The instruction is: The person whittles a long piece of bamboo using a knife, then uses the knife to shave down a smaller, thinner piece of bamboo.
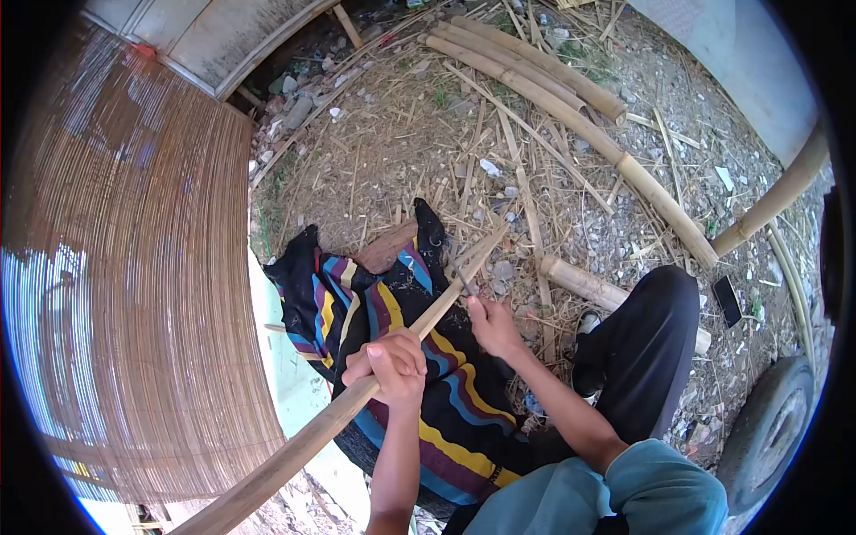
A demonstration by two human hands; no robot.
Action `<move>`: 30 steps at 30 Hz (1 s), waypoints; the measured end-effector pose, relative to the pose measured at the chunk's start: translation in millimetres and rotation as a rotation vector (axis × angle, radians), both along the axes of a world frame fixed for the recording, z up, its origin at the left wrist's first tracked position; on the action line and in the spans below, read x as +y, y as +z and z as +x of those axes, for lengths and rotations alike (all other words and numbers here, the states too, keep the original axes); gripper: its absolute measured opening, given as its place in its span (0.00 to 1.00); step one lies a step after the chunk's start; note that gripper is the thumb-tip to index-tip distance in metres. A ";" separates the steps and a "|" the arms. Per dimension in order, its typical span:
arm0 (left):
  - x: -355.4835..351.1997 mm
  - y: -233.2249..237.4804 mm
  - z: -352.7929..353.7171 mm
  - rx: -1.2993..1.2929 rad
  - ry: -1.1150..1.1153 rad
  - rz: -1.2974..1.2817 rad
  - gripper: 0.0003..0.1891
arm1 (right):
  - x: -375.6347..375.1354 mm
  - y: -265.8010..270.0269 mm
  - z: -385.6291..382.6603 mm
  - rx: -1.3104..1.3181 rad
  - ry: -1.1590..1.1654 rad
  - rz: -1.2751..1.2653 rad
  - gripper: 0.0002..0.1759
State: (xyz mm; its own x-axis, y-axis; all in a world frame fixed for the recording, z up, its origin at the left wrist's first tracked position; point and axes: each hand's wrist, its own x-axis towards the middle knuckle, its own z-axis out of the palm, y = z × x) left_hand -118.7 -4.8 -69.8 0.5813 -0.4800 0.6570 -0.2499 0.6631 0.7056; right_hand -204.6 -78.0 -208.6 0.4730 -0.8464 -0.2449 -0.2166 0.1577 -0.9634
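Observation:
My left hand (390,367) is wrapped round a long bamboo pole (303,437), which runs from the lower left up to a tapered, split-looking end near the middle of the view. Closed around a knife (463,278), my right hand (493,328) is just beyond the left one. The narrow grey blade lies against the pole near its tapered end; the handle is mostly hidden by my fingers. Under the pole, a striped garment (459,383) in black, yellow, blue and maroon drapes over my lap side and a reddish block (387,247).
Thick bamboo poles (571,111) lie on the littered ground, with a shorter bamboo piece (584,283) by my bent leg. A phone (727,301) and a tyre (769,437) are at right. A slatted bamboo screen (152,267) stands at left.

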 end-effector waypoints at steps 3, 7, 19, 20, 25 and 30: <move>-1.2 3.9 3.8 0.061 0.067 0.020 0.25 | 23.5 36.8 4.1 -0.190 0.062 -0.059 0.22; 1.3 3.8 10.1 0.152 0.148 0.051 0.26 | 24.2 6.0 17.2 -0.293 0.070 -0.185 0.20; -1.0 4.3 8.2 0.265 0.235 0.045 0.27 | 29.1 41.0 7.6 -0.085 0.142 -0.297 0.23; 1.9 4.5 10.3 0.267 0.236 0.049 0.27 | 21.9 20.8 11.9 -0.035 0.044 -0.186 0.24; -1.0 2.7 8.1 0.254 0.210 0.029 0.27 | -18.4 -35.1 2.1 0.152 -0.026 -0.151 0.29; -4.2 1.6 16.6 0.138 0.095 0.033 0.25 | 4.1 20.7 3.0 -0.016 0.122 -0.016 0.27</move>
